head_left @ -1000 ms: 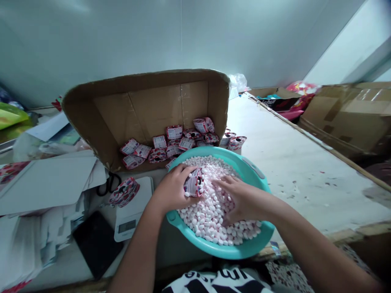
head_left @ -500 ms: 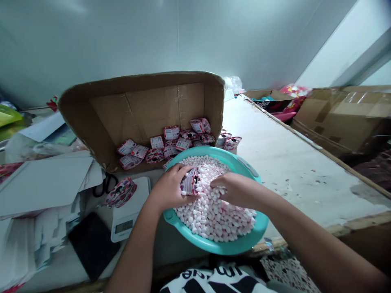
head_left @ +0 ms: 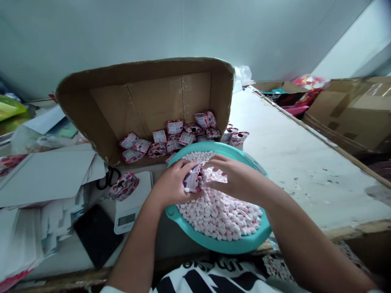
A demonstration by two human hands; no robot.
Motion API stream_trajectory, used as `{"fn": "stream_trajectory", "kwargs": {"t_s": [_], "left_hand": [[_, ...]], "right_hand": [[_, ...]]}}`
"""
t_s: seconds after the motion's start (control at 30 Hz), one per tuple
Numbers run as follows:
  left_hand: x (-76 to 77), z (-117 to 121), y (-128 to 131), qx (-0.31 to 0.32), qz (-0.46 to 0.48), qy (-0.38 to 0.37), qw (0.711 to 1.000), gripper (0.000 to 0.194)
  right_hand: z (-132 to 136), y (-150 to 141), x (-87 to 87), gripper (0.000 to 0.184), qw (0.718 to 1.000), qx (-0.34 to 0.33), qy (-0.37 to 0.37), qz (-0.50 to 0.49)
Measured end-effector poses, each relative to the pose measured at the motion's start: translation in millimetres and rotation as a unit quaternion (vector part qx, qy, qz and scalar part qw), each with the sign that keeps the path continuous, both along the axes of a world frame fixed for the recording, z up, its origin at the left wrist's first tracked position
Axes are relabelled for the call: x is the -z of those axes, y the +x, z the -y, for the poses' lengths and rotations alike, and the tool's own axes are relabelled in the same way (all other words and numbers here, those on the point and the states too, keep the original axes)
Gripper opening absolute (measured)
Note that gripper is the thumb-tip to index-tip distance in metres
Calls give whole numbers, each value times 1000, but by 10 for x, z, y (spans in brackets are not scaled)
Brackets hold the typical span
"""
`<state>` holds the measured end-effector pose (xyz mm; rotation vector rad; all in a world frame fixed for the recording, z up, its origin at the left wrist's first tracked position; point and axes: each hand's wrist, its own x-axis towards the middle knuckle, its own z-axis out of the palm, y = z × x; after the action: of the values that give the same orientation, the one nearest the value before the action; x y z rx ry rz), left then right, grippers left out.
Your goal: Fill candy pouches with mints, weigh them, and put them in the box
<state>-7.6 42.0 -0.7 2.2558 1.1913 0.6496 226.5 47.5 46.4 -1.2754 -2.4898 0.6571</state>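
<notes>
A turquoise basin full of small white-pink candies stands before me, tilted in view. My left hand is closed round a small printed packet, held on its side over the candies with its mouth facing right. A few loose candies lie on the packet and against my left fingers. My right hand is at the packet's mouth, fingers curled round a small heap of candies. The fingertips of my right hand touch or nearly touch the packet's opening.
A cardboard box on its side holds several filled packets. More packets stand right of it. On the left are a scale, another packet, scissors, a black flat pad and white paper sheets.
My right hand has risen out of the candies and moved left to the packet's mouth, carrying candies. My left hand keeps its hold on the packet. The view has shifted slightly.
</notes>
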Motion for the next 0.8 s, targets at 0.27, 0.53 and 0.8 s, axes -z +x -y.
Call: {"fn": "stream_trajectory", "kwargs": {"t_s": [0.27,0.53,0.8], "left_hand": [[13,-15,-9,-12,27,-6,1000,82],[29,-12,-1,-37,29,9,999,81],[4,-10,17,-34,38,5,999,81]], "right_hand": [[0,-1,349,40,993,34,4,-116],[31,-60,312,27,987,-7,32,-160],[19,-105,344,22,960,21,27,-278]]}}
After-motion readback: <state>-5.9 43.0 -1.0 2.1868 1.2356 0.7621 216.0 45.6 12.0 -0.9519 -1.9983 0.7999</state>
